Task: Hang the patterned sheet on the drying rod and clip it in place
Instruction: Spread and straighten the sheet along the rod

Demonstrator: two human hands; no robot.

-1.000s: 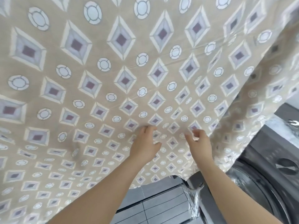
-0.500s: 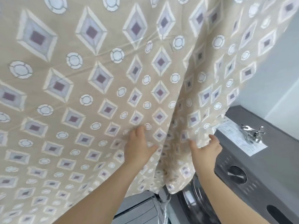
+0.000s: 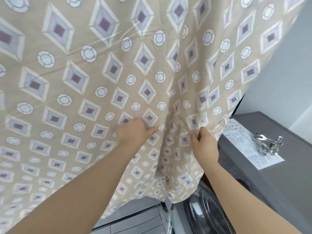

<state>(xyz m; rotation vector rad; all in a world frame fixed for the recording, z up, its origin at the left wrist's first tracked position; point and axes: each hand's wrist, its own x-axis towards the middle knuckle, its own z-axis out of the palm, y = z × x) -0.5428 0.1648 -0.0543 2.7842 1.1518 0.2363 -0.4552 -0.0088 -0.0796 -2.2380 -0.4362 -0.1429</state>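
Hanging across nearly the whole view, the patterned sheet [image 3: 101,73] is seen draped from above, its lower hem [image 3: 152,197] ending just over the grey floor [image 3: 135,223] and beside the round door [image 3: 206,215] of a grey washing machine [image 3: 270,191]. A bunch of cloth is gripped by the left hand [image 3: 134,134], fingers curled into the fabric and thumb stretched out to the right. Just beside it, a vertical fold is pinched between thumb and fingers of the right hand [image 3: 205,144]. The sheet's right edge runs slantwise down to the machine's top (where a printed label [image 3: 253,159] and metal clips [image 3: 268,144] lie), and open room is left only there, against the pale wall [image 3: 287,81], and below the hem.
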